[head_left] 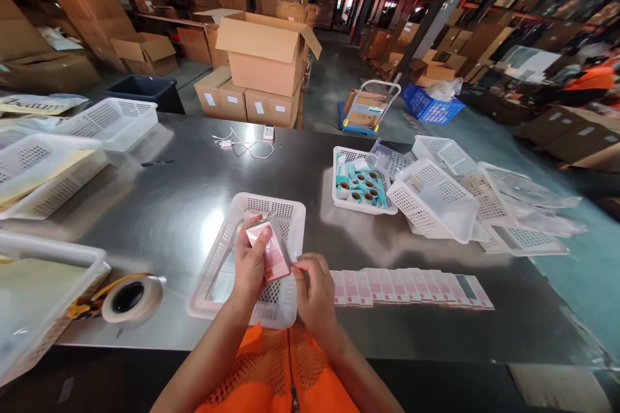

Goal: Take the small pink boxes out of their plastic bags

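Note:
My left hand (249, 264) is closed around a small pink-and-white packet (275, 255), which looks wrapped in clear plastic, its thumb lying across the front. At the packet's lower right corner, the fingers of my right hand (314, 284) are pinched together; what they grip there is too small to make out. Both hands are over a white perforated basket (197, 297) with clear plastic pieces inside. To the right of my right hand, a row of overlapping pink-and-white packets (407, 285) lies on the metal table (188, 213).
A tape roll (130, 298) lies left of the basket. White baskets (116, 122) line the left side. At right are a basket of teal rolls (361, 206) and several stacked baskets (436, 200). A cable (252, 150) and a pen (157, 163) lie farther back. Cardboard boxes (264, 55) stand beyond.

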